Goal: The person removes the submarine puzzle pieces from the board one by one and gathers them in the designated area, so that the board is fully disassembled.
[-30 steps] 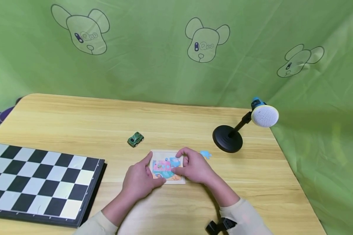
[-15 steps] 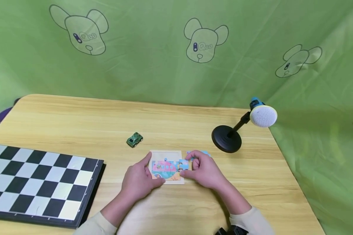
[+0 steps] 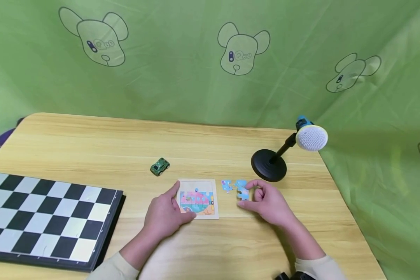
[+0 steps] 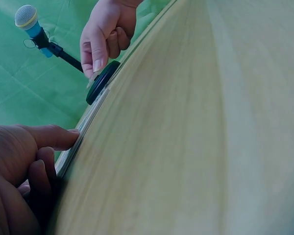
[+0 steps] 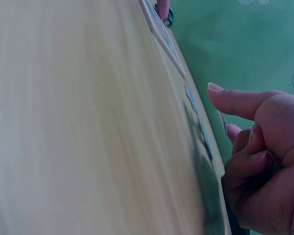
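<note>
While the left hand point(image 3: 164, 217) stays planted at the 9 o'clock edge of the puzzle tray point(image 3: 198, 199), thumb along its side and fingers at the near corner, the right hand point(image 3: 271, 204) has come away from the tray, where it sat a second ago, toward 3 o'clock. It now pinches a blue puzzle piece point(image 3: 243, 193) between thumb and forefinger, low over the wooden table point(image 3: 91, 140). Two more loose blue pieces point(image 3: 233, 184) lie just beyond at 12 o'clock of it, between tray and microphone stand point(image 3: 270, 165). Judgement: pieces are coming out of the picture one by one; the top row of the tray now looks bare. Toy car point(image 3: 160, 166) sits at 11 o'clock of the tray, chessboard point(image 3: 45, 217) well off at 9 o'clock.
</note>
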The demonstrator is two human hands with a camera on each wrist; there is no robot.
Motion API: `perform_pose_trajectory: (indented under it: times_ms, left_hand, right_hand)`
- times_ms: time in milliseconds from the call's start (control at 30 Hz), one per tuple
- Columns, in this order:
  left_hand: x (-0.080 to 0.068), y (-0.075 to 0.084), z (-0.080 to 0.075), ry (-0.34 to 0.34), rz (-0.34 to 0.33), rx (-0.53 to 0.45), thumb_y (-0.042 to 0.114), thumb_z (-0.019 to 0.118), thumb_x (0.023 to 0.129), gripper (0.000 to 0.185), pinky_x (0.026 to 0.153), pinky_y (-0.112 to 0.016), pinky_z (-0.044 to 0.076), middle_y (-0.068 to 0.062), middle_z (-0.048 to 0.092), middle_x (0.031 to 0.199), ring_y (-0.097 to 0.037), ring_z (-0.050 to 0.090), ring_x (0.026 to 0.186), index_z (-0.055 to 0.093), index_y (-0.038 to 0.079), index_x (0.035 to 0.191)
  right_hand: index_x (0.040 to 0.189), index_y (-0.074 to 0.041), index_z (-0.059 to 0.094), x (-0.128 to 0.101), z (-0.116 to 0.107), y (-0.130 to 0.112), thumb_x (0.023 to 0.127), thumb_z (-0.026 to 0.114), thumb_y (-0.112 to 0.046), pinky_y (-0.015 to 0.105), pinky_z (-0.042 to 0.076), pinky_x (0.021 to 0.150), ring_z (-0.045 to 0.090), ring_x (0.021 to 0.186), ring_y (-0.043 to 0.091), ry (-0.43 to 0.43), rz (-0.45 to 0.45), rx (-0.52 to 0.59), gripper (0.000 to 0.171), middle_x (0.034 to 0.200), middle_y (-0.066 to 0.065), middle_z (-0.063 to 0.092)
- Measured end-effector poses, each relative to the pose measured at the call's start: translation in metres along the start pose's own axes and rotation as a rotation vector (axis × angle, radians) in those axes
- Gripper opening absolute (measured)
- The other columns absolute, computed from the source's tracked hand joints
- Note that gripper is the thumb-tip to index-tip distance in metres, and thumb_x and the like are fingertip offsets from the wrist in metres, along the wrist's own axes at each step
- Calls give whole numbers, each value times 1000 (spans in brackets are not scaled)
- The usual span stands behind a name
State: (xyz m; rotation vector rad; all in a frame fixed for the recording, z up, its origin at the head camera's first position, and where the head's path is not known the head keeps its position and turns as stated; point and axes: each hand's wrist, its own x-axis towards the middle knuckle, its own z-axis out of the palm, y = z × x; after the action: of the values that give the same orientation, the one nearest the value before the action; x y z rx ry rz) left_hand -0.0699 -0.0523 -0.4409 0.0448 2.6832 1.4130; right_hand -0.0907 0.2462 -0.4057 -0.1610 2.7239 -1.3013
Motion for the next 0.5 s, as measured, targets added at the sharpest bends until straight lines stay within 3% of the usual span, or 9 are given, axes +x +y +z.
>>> perform_pose_trajectory:
  times_ms: [500]
  left_hand:
    - [1,0,0,-7,-18,-8,28,93,65,102,46,-29,32,3,49,59,-13,45,51,44,2,150]
  right_hand:
    - [110,1,60,6,-26,31,80,87,-19,29,31,52,35,53,14,53,47,-90,45,62,0,37]
